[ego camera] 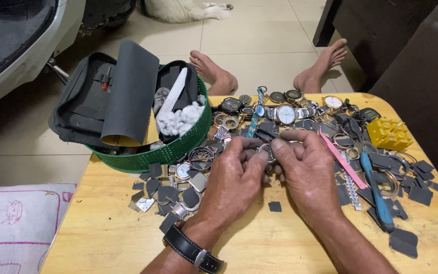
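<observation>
- A green basket [150, 155] stands at the table's left rear, holding a dark pouch [84, 104], a roll of dark sheet [128, 94] and white wadding [181, 121].
- Dark cut scraps [160, 193] and watch parts lie just in front of it on the wooden table [107, 228].
- The left hand [231, 180], a black-strapped wristwatch [191, 249] on its wrist, pinches a small round watch case [266, 150] from the left.
- The case sits between both hands' fingertips, above the table's middle.
- The right hand [307, 172] grips the same case from the right, thumb on its top edge.
- A pink tool [341, 158], a blue-handled tool [376, 190] and a yellow block [389, 133] lie further right.
</observation>
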